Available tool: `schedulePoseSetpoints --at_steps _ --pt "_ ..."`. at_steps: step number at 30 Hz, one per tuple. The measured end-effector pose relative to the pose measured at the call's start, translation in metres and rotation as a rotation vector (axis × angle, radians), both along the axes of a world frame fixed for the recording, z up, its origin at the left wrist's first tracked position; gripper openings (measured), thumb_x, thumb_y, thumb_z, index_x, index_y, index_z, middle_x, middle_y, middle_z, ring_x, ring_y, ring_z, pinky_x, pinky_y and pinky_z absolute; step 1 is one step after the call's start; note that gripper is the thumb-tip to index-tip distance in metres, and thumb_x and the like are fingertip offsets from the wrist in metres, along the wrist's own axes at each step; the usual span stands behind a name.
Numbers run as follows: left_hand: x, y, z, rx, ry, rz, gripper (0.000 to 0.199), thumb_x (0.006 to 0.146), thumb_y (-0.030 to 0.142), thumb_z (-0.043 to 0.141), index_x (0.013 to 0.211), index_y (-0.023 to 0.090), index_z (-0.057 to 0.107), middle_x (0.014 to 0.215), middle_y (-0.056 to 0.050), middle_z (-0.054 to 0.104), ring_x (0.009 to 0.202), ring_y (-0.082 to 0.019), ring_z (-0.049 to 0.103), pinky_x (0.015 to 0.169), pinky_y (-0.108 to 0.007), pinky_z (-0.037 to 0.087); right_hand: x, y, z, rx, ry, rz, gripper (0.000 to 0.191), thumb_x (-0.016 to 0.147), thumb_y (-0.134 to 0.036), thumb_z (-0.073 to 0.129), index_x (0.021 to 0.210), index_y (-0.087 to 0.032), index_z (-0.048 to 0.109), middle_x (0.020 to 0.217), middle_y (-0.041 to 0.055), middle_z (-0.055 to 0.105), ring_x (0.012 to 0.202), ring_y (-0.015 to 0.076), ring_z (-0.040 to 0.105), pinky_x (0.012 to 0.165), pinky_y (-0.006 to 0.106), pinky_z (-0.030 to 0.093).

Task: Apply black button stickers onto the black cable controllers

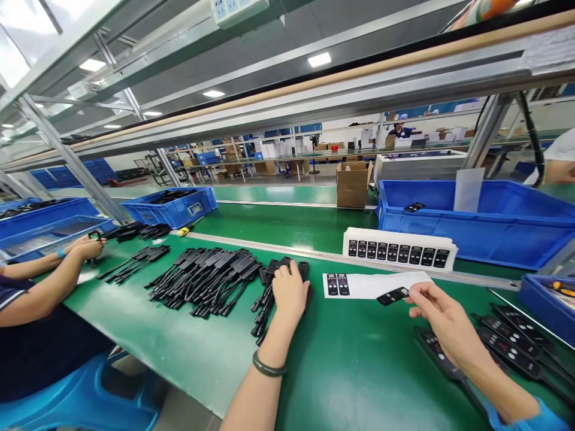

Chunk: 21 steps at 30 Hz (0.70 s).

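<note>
My right hand (pixel 442 317) pinches a black label sticker (pixel 392 296) between thumb and fingertips, just over a white backing sheet (pixel 366 291). Two black stickers (pixel 338 284) remain stuck at the left of that sheet. Closed fingers of my left hand (pixel 290 290) are around a black cabled controller (pixel 306 275) at the right end of a pile; the hand partly hides it. Several plain black controllers with cables (pixel 220 275) lie in rows to the left. Below and right of my right hand lie labelled controllers (pixel 507 338), face up.
Behind the sheet stands a stack of label sheets (pixel 399 250). A large blue bin (pixel 476 230) and a cardboard box (pixel 353 185) are farther back. Another blue bin (pixel 173 206) stands back left. A co-worker's hands (pixel 87 246) are at the far left. A metal rail crosses the green bench.
</note>
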<state>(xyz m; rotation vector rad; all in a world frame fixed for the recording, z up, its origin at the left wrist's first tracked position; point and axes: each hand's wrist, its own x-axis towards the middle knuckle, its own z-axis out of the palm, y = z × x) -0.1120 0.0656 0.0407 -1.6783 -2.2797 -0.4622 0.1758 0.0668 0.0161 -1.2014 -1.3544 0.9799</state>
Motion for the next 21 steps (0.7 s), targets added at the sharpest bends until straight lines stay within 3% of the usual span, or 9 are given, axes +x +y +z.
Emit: schedulePoseSetpoints --at_steps 2,4,7,10,12,13,14,17,21 --pt "-0.013 0.002 0.003 -0.017 -0.025 0.034 0.071 0.085 0.037 0.06 0.14 -0.003 0.039 0.108 -0.02 0.05 0.104 -0.036 0.045 0.087 -0.046 0.037 0.005 -0.013 -0.009 -0.006 0.102 0.021 0.058 0.071 -0.067 0.062 0.087 -0.014 0.047 0.086 0.0043 0.049 0.077 0.0124 0.05 0.068 0.023 0.042" --pt "-0.018 0.001 0.005 -0.017 -0.07 0.015 0.066 0.086 0.032 0.056 0.138 -0.005 0.04 0.106 -0.02 0.052 0.103 -0.036 0.048 0.087 -0.046 0.038 0.006 -0.021 -0.017 0.006 0.176 0.038 0.052 0.075 -0.062 0.063 0.088 -0.015 0.045 0.084 0.004 0.047 0.072 0.0115 0.049 0.061 0.022 0.042" --pt "-0.007 -0.005 0.008 0.053 -0.23 -0.054 0.054 0.084 0.03 0.051 0.131 0.003 0.048 0.107 -0.016 0.049 0.097 -0.033 0.051 0.082 -0.045 0.04 0.006 -0.029 -0.022 -0.009 0.247 0.079 0.049 0.078 -0.059 0.061 0.088 -0.015 0.044 0.081 0.0042 0.046 0.067 0.0112 0.048 0.056 0.022 0.042" --pt "0.021 -0.016 0.009 0.034 -0.583 -0.307 0.026 0.082 0.033 0.054 0.094 0.011 0.056 0.086 -0.007 0.052 0.079 -0.021 0.054 0.072 -0.035 0.042 0.004 -0.034 -0.02 -0.001 0.259 0.135 0.047 0.08 -0.059 0.059 0.086 -0.014 0.044 0.079 0.0046 0.044 0.065 0.0117 0.047 0.054 0.025 0.043" --pt "0.043 -0.026 0.005 -0.105 -0.953 -0.503 0.037 0.085 0.045 0.05 0.102 0.011 0.05 0.07 -0.001 0.048 0.05 -0.011 0.046 0.052 -0.028 0.037 0.003 -0.038 -0.017 0.008 0.255 0.159 0.044 0.083 -0.057 0.057 0.086 -0.015 0.044 0.08 0.0044 0.042 0.065 0.0112 0.046 0.053 0.025 0.042" --pt "0.055 -0.032 0.002 -0.183 -1.144 -0.58 0.044 0.085 0.047 0.05 0.109 0.01 0.047 0.066 0.0 0.044 0.047 -0.009 0.043 0.048 -0.025 0.035 0.003 -0.039 -0.016 0.008 0.247 0.166 0.043 0.084 -0.057 0.055 0.087 -0.015 0.044 0.08 0.0043 0.042 0.066 0.011 0.046 0.054 0.024 0.042" --pt "0.065 -0.038 -0.002 -0.274 -1.313 -0.649 0.052 0.084 0.05 0.052 0.113 0.008 0.043 0.065 0.001 0.043 0.049 -0.008 0.043 0.051 -0.023 0.038 0.002 -0.041 -0.015 0.004 0.238 0.172 0.043 0.085 -0.056 0.054 0.088 -0.015 0.044 0.081 0.0041 0.042 0.066 0.0108 0.046 0.054 0.024 0.042" --pt "0.089 -0.054 -0.013 -0.471 -1.68 -0.702 0.066 0.076 0.05 0.066 0.116 0.005 0.039 0.095 -0.009 0.052 0.069 -0.008 0.052 0.072 -0.03 0.051 0.001 -0.044 -0.013 0.018 0.163 0.179 0.042 0.088 -0.055 0.05 0.089 -0.015 0.042 0.078 0.003 0.041 0.064 0.0088 0.046 0.055 0.022 0.04" --pt "0.1 -0.066 -0.02 -0.614 -1.839 -0.736 0.048 0.083 0.015 0.061 0.125 0.003 0.041 0.111 -0.019 0.055 0.083 -0.016 0.063 0.086 -0.037 0.05 0.0 -0.047 -0.007 0.066 0.008 0.154 0.042 0.089 -0.053 0.049 0.086 -0.012 0.044 0.07 0.0024 0.045 0.054 0.0066 0.045 0.051 0.02 0.04"
